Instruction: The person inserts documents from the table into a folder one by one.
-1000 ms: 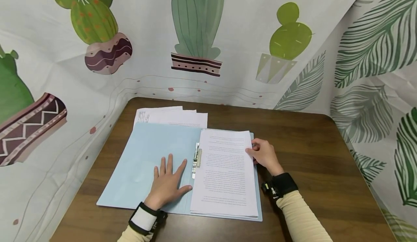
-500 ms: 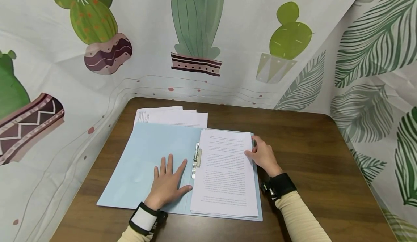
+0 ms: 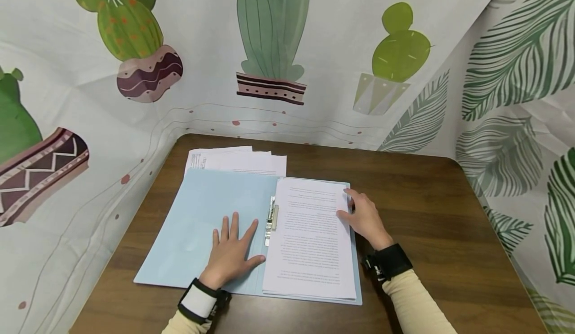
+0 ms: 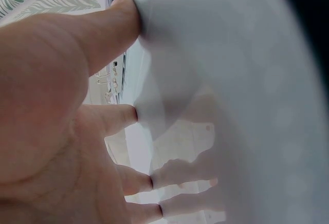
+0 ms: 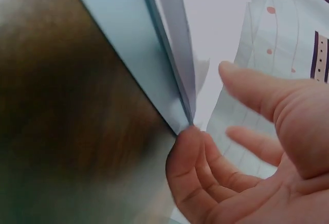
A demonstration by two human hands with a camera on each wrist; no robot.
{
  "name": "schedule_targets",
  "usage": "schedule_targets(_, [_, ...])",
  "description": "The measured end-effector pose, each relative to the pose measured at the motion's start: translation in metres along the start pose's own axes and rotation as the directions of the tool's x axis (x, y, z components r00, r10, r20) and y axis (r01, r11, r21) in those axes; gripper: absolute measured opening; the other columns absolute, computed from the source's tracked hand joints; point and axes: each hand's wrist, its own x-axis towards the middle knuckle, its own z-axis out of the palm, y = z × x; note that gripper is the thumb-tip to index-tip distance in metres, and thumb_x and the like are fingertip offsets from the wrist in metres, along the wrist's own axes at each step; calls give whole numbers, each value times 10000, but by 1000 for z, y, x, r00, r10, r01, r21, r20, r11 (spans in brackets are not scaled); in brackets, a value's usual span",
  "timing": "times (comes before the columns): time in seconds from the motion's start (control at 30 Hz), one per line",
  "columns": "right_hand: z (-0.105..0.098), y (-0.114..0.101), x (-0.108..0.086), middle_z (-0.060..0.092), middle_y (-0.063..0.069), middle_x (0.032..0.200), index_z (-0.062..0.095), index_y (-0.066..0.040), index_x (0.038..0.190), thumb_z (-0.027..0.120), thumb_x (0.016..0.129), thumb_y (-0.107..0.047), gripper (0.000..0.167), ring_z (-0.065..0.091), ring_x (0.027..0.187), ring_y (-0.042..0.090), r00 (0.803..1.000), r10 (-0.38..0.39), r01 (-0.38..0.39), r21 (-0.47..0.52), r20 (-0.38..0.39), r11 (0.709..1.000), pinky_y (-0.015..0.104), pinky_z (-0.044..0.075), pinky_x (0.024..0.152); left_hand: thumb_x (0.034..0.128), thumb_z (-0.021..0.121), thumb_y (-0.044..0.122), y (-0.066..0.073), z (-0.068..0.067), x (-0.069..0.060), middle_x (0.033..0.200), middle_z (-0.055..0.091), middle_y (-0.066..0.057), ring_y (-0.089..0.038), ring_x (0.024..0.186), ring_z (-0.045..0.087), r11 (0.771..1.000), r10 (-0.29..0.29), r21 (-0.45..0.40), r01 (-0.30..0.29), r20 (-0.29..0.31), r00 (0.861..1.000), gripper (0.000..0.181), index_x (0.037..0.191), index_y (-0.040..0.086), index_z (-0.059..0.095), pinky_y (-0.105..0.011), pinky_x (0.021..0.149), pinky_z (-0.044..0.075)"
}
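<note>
A light blue file folder (image 3: 179, 224) lies spread on the table, a metal clip (image 3: 271, 219) along its spine. Its right side carries a thick stack of printed paper (image 3: 310, 254). My left hand (image 3: 231, 256) rests flat on the bare left cover, fingers spread; the left wrist view shows its fingertips pressing the glossy surface. At the stack's right edge is my right hand (image 3: 366, 219). In the right wrist view its bent fingers (image 5: 187, 152) touch the edge of the sheets and folder, while the thumb (image 5: 252, 85) stands apart from the top page.
Several loose printed sheets (image 3: 238, 162) stick out from behind the folder's upper left edge. The brown wooden table (image 3: 418, 209) extends to the right of the folder. A white cloth (image 3: 206, 74) printed with cacti and leaves hangs behind it.
My right thumb and fingers have spread wider at the stack's edge, and its top right corner lies lower. The left hand and the folder have stayed in place.
</note>
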Motion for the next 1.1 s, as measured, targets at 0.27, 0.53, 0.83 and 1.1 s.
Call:
schedule_targets(0.27, [4, -5, -9, 420, 239, 1549, 510, -59, 1498, 866, 848, -193, 753, 381, 1411, 434, 982, -180, 185, -85, 62, 979, 578, 414, 1073, 812, 827, 518, 0, -2, 2, 1606, 198, -392, -635, 1464, 137, 1000, -8, 3, 8, 3, 1000, 897, 1541, 121, 485, -811, 1076, 170])
schedule_targets(0.53, [7, -4, -12, 404, 250, 1574, 541, -33, 1467, 885, 825, -209, 750, 341, 1463, 449, 970, -227, 238, -130, 91, 963, 630, 341, 1116, 818, 821, 513, 1, -3, 1, 1602, 197, -399, -640, 1463, 132, 1000, -3, -3, 3, 6, 1000, 888, 1539, 115, 488, -810, 1078, 167])
schedule_targets(0.83, [9, -3, -13, 424, 249, 1563, 543, -17, 1461, 864, 846, -196, 717, 332, 1481, 428, 972, -204, 219, -135, 114, 966, 600, 358, 1120, 813, 824, 514, 3, -3, 0, 1606, 200, -393, -636, 1465, 134, 1000, -6, -1, 6, 5, 1000, 894, 1540, 117, 486, -806, 1082, 168])
schedule_targets(1.1, [10, -2, -14, 421, 244, 1569, 539, -13, 1462, 856, 854, -181, 706, 379, 1458, 424, 972, -196, 212, -125, 130, 969, 574, 385, 1111, 811, 827, 518, 3, -2, -2, 1609, 198, -388, -637, 1464, 137, 1000, -5, 0, 5, 4, 1000, 896, 1540, 122, 487, -808, 1079, 171])
